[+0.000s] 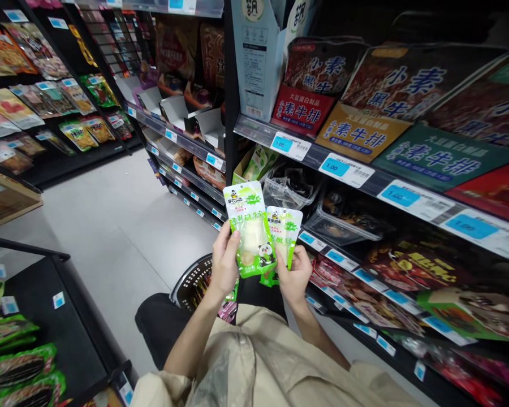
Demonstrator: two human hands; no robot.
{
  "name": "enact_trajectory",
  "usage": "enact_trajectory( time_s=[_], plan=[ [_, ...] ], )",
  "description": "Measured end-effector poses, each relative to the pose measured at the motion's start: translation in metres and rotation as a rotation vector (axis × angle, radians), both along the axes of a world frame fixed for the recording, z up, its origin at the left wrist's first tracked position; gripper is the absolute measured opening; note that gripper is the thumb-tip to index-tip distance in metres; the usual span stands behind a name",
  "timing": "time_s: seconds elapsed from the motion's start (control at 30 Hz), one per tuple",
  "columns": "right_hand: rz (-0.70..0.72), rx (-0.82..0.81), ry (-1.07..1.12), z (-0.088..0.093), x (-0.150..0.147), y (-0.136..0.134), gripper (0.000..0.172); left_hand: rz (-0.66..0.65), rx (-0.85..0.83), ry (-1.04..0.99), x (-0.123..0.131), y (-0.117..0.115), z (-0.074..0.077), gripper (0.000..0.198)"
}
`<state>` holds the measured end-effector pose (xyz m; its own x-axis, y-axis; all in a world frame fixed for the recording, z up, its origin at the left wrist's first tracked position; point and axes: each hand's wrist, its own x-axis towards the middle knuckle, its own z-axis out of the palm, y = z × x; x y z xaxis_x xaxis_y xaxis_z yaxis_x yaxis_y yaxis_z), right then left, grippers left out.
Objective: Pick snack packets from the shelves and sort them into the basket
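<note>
My left hand (225, 257) is closed on the edge of a green and white snack packet (251, 229) with a panda printed near its lower corner. In my right hand (296, 277) a similar green and white packet (285, 223) is pinched at its lower part. The left packet overlaps the right one, and a further green edge shows beneath them; whether it is a separate packet I cannot tell. Below my hands, a dark perforated basket (190, 277) holds colourful packets, partly hidden by my left forearm.
On the right, a shelf carries red, yellow and green snack boxes (354, 130) above price labels (345, 169). An open box of green packets (258, 164) and a clear tray (290, 189) sit just beyond my hands. At left stand a black display rack (55, 333) and a cardboard box (8, 195).
</note>
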<state>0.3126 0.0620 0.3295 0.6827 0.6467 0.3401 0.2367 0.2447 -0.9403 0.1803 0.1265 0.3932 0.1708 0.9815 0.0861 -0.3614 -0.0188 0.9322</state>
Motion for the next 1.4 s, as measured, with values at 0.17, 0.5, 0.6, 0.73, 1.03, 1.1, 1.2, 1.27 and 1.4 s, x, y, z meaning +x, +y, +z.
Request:
enact_trajectory(
  time_s=[0.17, 0.5, 0.6, 0.73, 1.03, 1.1, 1.2, 1.27, 1.4],
  plan=[
    [0.004, -0.222, 0.007, -0.055, 0.011, 0.017, 0.048, 0.082, -0.129, -0.284, -0.011, 0.004, 0.009, 0.026],
    [0.332, -0.811, -0.165, -0.210, 0.041, 0.011, 0.062, 0.315, -0.206, -0.672, -0.070, -0.005, 0.022, 0.040],
    [0.336, -0.833, -0.203, -0.236, 0.049, 0.017, 0.057, 0.526, -0.243, -0.675, -0.078, -0.011, 0.030, 0.032],
    [0.332, -0.851, -0.198, -0.243, 0.052, 0.023, 0.056, 0.656, -0.255, -0.699, -0.081, -0.016, 0.036, 0.020],
    [0.306, -0.778, -0.193, -0.242, 0.049, 0.020, 0.055, 0.574, -0.242, -0.703, -0.080, -0.015, 0.029, 0.029],
    [0.315, -0.784, -0.200, -0.246, 0.051, 0.019, 0.056, 0.539, -0.239, -0.708, -0.080, -0.015, 0.027, 0.036],
    [0.321, -0.790, -0.210, -0.250, 0.054, 0.020, 0.060, 0.506, -0.245, -0.724, -0.081, -0.015, 0.026, 0.043],
    [0.318, -0.786, -0.218, -0.251, 0.054, 0.020, 0.065, 0.485, -0.236, -0.757, -0.082, -0.015, 0.028, 0.043],
    [0.286, -0.778, -0.247, -0.252, 0.053, 0.020, 0.074, 0.398, -0.156, -0.866, -0.082, -0.016, 0.033, 0.037]
  ],
)
